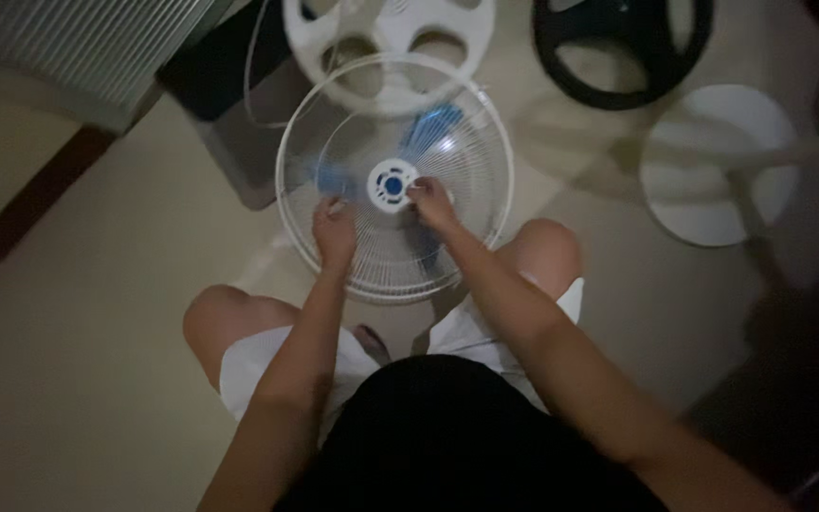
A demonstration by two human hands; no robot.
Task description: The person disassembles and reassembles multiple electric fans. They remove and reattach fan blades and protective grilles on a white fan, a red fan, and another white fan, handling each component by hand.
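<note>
1. Squatting on the floor [97, 379], the person has a round white wire fan guard [394, 177] in front of the knees, face up toward the camera.
2. Left hand [335, 230] grips the guard wires left of centre, fingers curled shut around them. Looks like it is steadying the guard.
3. Right hand [431, 201] sits at the right edge of the hub [391, 184], a white disc with a blue centre. Fingers pinched closed on the hub rim or a part there; too dim and blurred to tell exactly which.
4. Blue blades [438, 128] show through the wires behind the guard, upper right and left of the hub. So the guard lies over the blades; whether it is clipped on, I cannot tell.
5. Progress, as a judgement: mid-job. Loose parts lie about, so the fan is far from whole.
6. Loose parts on the floor: a white spoked ring [315, 33] touching or just beyond the guard's top edge, a black spoked ring [623, 47] top right, well apart from the guard.
7. White round base [713, 180] with a pole [808, 150] lies to the right, near the right knee, not joined to the guard.
8. Dark box [229, 85] top left, beside a ribbed grey panel [68, 47].
9. Light is poor; fine detail at the hub is not readable.
</note>
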